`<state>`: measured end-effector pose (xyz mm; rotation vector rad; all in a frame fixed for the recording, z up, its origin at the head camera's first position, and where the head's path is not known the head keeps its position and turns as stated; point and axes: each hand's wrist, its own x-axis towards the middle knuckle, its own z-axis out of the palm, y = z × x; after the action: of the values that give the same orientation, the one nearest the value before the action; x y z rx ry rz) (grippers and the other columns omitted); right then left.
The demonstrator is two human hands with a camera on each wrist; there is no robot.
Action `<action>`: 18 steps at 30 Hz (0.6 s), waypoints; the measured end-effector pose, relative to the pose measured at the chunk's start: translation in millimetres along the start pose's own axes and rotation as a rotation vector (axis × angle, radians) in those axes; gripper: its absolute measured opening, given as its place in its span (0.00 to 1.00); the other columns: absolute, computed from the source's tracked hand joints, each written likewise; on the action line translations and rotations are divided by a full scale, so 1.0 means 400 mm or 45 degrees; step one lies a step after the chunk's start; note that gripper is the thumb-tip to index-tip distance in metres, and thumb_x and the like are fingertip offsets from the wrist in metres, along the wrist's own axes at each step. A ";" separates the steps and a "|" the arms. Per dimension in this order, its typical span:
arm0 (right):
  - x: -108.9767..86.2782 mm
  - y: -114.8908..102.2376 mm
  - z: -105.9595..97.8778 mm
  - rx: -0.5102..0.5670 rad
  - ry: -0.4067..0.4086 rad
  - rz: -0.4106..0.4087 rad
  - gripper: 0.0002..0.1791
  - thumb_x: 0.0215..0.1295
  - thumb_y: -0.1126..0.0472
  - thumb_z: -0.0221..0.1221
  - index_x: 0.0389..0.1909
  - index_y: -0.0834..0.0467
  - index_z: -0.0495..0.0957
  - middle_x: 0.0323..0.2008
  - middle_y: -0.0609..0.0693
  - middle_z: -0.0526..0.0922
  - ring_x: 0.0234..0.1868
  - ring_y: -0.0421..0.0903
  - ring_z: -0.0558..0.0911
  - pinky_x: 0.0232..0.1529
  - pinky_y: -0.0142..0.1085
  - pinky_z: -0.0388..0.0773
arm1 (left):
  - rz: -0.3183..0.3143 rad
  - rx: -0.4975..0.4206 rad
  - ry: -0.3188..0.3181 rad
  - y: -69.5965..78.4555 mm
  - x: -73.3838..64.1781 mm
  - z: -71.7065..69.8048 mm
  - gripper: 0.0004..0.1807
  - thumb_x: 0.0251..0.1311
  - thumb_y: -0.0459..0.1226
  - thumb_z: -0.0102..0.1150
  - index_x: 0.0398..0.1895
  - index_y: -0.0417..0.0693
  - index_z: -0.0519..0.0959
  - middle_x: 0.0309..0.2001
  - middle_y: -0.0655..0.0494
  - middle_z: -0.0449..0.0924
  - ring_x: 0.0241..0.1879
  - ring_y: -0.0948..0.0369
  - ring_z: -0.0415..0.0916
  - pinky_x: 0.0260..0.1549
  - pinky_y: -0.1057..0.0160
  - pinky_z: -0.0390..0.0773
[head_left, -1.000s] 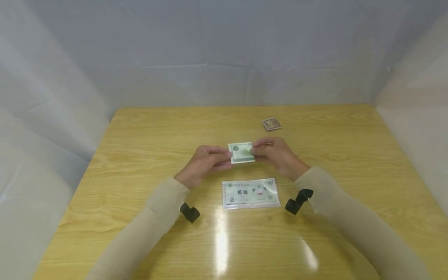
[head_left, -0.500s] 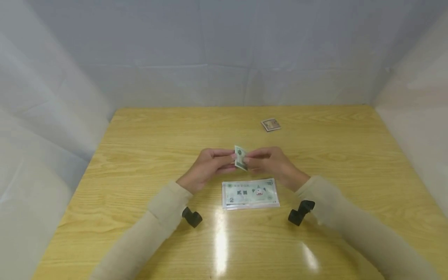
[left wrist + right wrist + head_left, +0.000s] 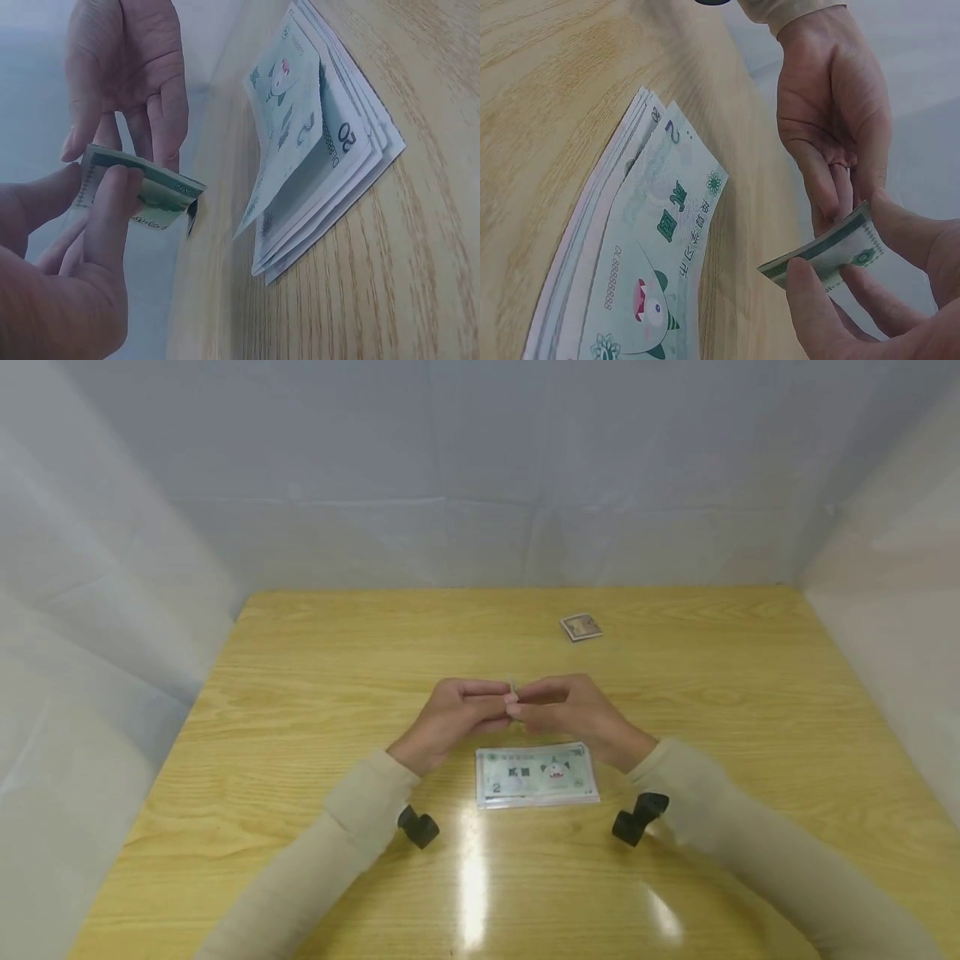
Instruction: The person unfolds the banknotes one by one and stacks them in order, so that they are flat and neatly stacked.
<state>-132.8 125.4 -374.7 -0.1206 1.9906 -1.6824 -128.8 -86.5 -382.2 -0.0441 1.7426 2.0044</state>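
Observation:
A small folded green play banknote is raised above the table between both hands. My left hand pinches it, with the fingers on its face in the left wrist view, where the note shows a dark green edge band. From the other side my right hand grips the same note, thumb at one edge and fingers on the face. The fingertips of both hands meet around it and hide most of it in the head view. Just below the hands lies a stack of banknotes, a green 2 note on top.
Farther back on the wooden table lies a small folded brownish note. In the right wrist view the stack's top note bends up from the others. White sheeting stands behind and at both sides.
The folded green note was held out flat facing up, then turned edge-on and bent between the fingers. Both hands have drawn together. The stack and the brownish note stay put.

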 end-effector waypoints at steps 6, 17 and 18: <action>-0.007 -0.008 0.002 -0.007 -0.002 -0.026 0.27 0.62 0.55 0.72 0.59 0.63 0.78 0.55 0.58 0.81 0.55 0.59 0.82 0.61 0.53 0.81 | -0.027 0.021 0.023 0.005 -0.003 0.006 0.19 0.66 0.30 0.65 0.59 0.34 0.79 0.54 0.42 0.84 0.51 0.53 0.85 0.54 0.60 0.85; -0.022 -0.007 -0.021 -0.064 0.025 0.057 0.29 0.61 0.65 0.69 0.63 0.64 0.75 0.56 0.60 0.80 0.51 0.57 0.83 0.57 0.51 0.83 | 0.009 0.114 0.028 0.010 -0.020 0.017 0.16 0.66 0.30 0.63 0.54 0.33 0.80 0.49 0.42 0.85 0.47 0.53 0.86 0.55 0.53 0.84; -0.024 -0.008 -0.024 -0.077 0.035 0.064 0.29 0.61 0.66 0.68 0.63 0.64 0.74 0.55 0.61 0.80 0.51 0.56 0.84 0.57 0.51 0.84 | 0.011 0.128 0.042 0.011 -0.022 0.019 0.15 0.66 0.30 0.63 0.54 0.32 0.80 0.49 0.42 0.85 0.46 0.53 0.86 0.54 0.53 0.85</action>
<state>-129.7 137.1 -367.8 -0.0689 2.0482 -1.6013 -120.6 -82.7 -373.9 -0.0365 1.8647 1.9297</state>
